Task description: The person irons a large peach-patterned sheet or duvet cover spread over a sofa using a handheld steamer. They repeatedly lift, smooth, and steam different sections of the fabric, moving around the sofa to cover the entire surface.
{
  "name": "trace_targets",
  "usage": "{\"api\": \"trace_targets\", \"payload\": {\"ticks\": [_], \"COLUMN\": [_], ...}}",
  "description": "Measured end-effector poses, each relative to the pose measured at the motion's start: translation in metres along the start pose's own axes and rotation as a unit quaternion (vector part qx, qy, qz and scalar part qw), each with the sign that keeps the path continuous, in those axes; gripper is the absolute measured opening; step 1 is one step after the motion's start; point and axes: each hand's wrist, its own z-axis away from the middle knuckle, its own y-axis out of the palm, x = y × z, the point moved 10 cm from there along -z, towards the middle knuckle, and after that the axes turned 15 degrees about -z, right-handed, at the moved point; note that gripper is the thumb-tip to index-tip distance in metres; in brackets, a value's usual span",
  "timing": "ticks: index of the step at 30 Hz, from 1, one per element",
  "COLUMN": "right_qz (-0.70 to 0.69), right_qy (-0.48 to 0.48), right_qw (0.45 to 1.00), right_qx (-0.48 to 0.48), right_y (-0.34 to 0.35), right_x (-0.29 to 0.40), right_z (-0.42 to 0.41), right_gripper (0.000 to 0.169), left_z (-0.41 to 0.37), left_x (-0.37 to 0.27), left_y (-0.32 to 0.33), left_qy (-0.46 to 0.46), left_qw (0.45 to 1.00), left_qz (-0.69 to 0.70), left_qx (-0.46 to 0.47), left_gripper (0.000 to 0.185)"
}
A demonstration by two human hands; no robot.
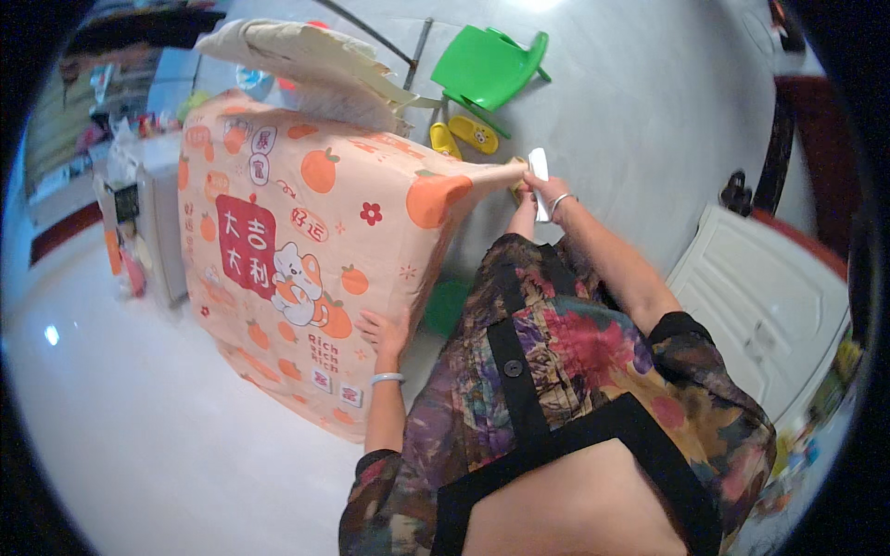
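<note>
A peach tablecloth (pixel 375 187) printed with oranges, a cartoon cat and red writing covers a table and hangs down its sides. My left hand (pixel 384 332) rests with fingers apart on the cloth near its lower edge, a pale bangle on the wrist. Farther up and to the right, my right hand (pixel 546 189) pinches the pulled-out corner of the cloth, together with a folded white piece (pixel 539 167) that looks like paper or tissue. A silver bangle is on that wrist.
A green plastic chair (pixel 487 66) and yellow slippers (pixel 473 133) are on the grey floor beyond the table. A cream padded cover (pixel 313 69) lies over something at the table's far side. A white cabinet (pixel 156 229) stands at left, a white door panel (pixel 754 313) at right.
</note>
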Motion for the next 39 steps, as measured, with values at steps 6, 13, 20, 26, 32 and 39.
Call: {"api": "trace_targets", "payload": {"ticks": [6,13,20,26,32,39], "right_qz": [0.112,0.264,0.506,0.593,0.524,0.618], "right_qy": [0.006,0.079,0.018,0.042,-0.063,-0.086], "right_qw": [0.993,0.961,0.843,0.796,0.849,0.776], "right_qx": [-0.041,0.008,0.183,0.115,0.018,-0.096], "right_y": [0.026,0.021,0.022,-0.032,-0.165,-0.222], "right_x": [0.028,0.038,0.073,0.233,0.437,0.52], "right_z": [-0.017,-0.006,-0.023,-0.062,-0.102,-0.125], "right_gripper": [0.026,0.036,0.039,0.034,0.02,0.022], "left_z": [-0.012,-0.008,0.026,0.111,0.162,0.178], "left_x": [-0.135,-0.264,-0.297,-0.372,-0.438,-0.414], "left_y": [-0.106,-0.177,-0.172,-0.109,0.002,0.015], "left_qy": [0.101,0.103,0.078,0.142,0.175,0.088], "left_qw": [0.987,0.988,0.982,0.986,0.936,0.909], "left_qz": [0.026,0.007,-0.031,-0.018,0.26,0.395], "left_qx": [-0.126,-0.113,-0.169,-0.083,0.16,0.103], "left_gripper": [0.094,0.08,0.066,0.059,0.052,0.048]}}
